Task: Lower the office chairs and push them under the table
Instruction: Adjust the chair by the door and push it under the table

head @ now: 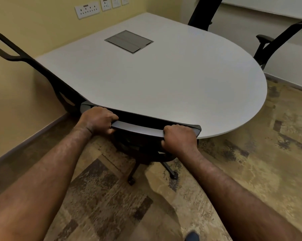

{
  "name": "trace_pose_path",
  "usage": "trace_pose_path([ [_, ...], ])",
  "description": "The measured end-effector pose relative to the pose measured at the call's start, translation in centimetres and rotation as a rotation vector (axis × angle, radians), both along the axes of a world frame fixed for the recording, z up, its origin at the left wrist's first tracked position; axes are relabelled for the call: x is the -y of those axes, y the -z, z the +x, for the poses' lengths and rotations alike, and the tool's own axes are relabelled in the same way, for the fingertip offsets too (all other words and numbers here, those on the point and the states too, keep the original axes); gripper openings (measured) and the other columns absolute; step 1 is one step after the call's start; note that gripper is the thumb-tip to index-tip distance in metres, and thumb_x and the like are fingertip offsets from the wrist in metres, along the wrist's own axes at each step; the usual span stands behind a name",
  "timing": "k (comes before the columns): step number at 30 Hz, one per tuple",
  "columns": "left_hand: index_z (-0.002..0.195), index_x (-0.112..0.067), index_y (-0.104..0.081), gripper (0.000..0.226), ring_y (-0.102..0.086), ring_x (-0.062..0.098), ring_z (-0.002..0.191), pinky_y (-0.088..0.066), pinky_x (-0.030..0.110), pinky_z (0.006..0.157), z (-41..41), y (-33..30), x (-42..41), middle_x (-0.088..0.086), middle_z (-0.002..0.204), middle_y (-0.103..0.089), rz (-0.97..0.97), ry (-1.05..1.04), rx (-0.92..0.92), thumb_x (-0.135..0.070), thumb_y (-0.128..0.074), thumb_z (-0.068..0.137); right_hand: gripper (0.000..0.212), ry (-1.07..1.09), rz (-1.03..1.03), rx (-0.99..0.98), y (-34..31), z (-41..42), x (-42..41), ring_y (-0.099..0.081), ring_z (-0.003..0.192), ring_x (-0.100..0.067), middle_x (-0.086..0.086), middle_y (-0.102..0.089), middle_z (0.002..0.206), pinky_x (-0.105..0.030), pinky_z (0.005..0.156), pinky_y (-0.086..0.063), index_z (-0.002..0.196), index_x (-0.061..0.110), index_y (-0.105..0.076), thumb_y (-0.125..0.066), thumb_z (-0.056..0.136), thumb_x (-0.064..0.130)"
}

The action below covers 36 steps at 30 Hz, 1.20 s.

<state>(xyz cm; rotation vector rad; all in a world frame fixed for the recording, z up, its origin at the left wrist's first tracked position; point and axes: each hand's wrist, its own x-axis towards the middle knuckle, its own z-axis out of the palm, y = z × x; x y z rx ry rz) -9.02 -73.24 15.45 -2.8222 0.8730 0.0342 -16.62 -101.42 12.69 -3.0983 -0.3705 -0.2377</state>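
- Bottom of frame: both forearms reach up toward centre; patterned carpet (101,197) beneath.
- Centre: left hand (97,120) and right hand (179,138) each clenched over the top edge of the near chair (138,128), one toward each end of its backrest.
- That backrest top touches or sits just beside the table (164,80) rim; seat hidden beneath, only base legs and castors show. Judged pushed in, or nearly so.
- Left edge: second chair (33,63), back leaning at the table's side, looks tucked close.
- Upper right: two further chairs (272,42) stand apart from the table. Judged still left to lower and push.
- Whether any seat is lowered: cannot tell.
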Motion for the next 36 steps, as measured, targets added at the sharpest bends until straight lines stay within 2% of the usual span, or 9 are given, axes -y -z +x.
trace_pose_path([
  [6, 0.083, -0.013, -0.067, 0.021, -0.064, 0.032, 0.079, -0.04, 0.033, 0.062, 1.0, 0.0, -1.6, 0.007, 0.082, -0.068, -0.07, 0.025, 0.016, -0.028, -0.073, 0.069, 0.024, -0.017, 0.011, 0.05, 0.2, 0.1, -1.5, -0.057, 0.055, -0.029, -0.002, -0.057, 0.061, -0.031, 0.049, -0.026, 0.066, 0.021, -0.038, -0.06, 0.067, 0.033],
  [13, 0.081, -0.018, -0.063, 0.021, -0.064, 0.029, 0.081, -0.043, 0.033, 0.063, 1.4, 0.1, -2.2, 0.003, 0.084, -0.067, -0.031, -0.024, 0.016, -0.035, -0.069, 0.07, 0.022, -0.031, -0.03, 0.039, -0.2, 0.0, -2.1, -0.054, 0.054, -0.026, 0.004, -0.038, 0.057, -0.03, 0.048, -0.028, 0.067, 0.022, -0.038, -0.056, 0.07, 0.035],
  [16, 0.076, -0.021, -0.058, 0.02, -0.063, 0.028, 0.08, -0.04, 0.032, 0.061, 1.1, 0.2, -2.1, 0.001, 0.083, -0.066, -0.029, -0.045, 0.0, -0.037, -0.068, 0.07, 0.021, -0.026, -0.038, 0.014, -0.4, -0.3, -2.0, -0.051, 0.054, -0.025, 0.006, -0.034, 0.057, -0.03, 0.048, -0.03, 0.067, 0.022, -0.039, -0.054, 0.071, 0.036],
  [18, 0.079, -0.021, -0.061, 0.019, -0.063, 0.028, 0.08, -0.037, 0.03, 0.059, 0.8, 0.3, -2.3, 0.0, 0.084, -0.067, -0.038, -0.053, 0.04, -0.037, -0.067, 0.07, 0.021, -0.023, -0.033, 0.006, -0.5, -0.5, -2.0, -0.045, 0.051, -0.023, 0.008, -0.03, 0.054, -0.029, 0.048, -0.029, 0.066, 0.022, -0.038, -0.055, 0.07, 0.036],
  [22, 0.081, -0.021, -0.069, 0.019, -0.065, 0.029, 0.078, -0.033, 0.029, 0.056, -0.7, 0.7, -1.9, 0.0, 0.081, -0.069, -0.11, -0.072, 0.132, -0.032, -0.07, 0.066, 0.02, -0.02, -0.025, 0.004, -0.5, -1.1, -1.3, -0.052, 0.052, -0.024, 0.006, -0.039, 0.055, -0.028, 0.047, -0.029, 0.066, 0.023, -0.041, -0.057, 0.067, 0.035],
  [25, 0.073, -0.019, -0.068, 0.017, -0.065, 0.03, 0.069, -0.039, 0.029, 0.053, -1.8, 1.0, -1.7, 0.002, 0.072, -0.068, -0.192, -0.057, 0.174, -0.029, -0.072, 0.059, 0.026, -0.008, -0.062, 0.059, -0.5, -1.5, -0.5, -0.051, 0.045, -0.022, 0.005, -0.049, 0.052, -0.026, 0.044, -0.023, 0.06, 0.023, -0.042, -0.065, 0.058, 0.035],
  [27, 0.068, -0.018, -0.066, 0.018, -0.064, 0.03, 0.062, -0.045, 0.031, 0.048, -2.4, 1.3, -1.6, 0.003, 0.065, -0.065, -0.267, -0.012, 0.227, -0.034, -0.062, 0.061, 0.027, -0.001, -0.049, 0.076, -0.5, -1.4, 0.0, -0.05, 0.042, -0.022, 0.003, -0.05, 0.049, -0.024, 0.044, -0.023, 0.056, 0.022, -0.046, -0.07, 0.051, 0.034],
  [29, 0.064, -0.017, -0.062, 0.023, -0.062, 0.03, 0.057, -0.045, 0.031, 0.045, -2.7, 1.5, -1.3, 0.003, 0.061, -0.062, -0.298, 0.019, 0.25, -0.037, -0.051, 0.069, 0.026, -0.005, -0.04, 0.064, -0.3, -1.1, 0.6, -0.05, 0.041, -0.022, 0.003, -0.051, 0.048, -0.025, 0.045, -0.025, 0.055, 0.021, -0.05, -0.072, 0.049, 0.033],
  [36, 0.062, -0.018, -0.063, 0.022, -0.063, 0.027, 0.055, -0.044, 0.029, 0.046, -1.8, 1.4, -1.3, 0.001, 0.06, -0.063, -0.288, 0.037, 0.252, -0.035, -0.051, 0.069, 0.031, -0.012, -0.009, 0.077, -1.0, -0.8, 0.6, -0.045, 0.034, -0.018, 0.004, -0.047, 0.041, -0.023, 0.045, -0.02, 0.049, 0.023, -0.051, -0.077, 0.038, 0.036],
])
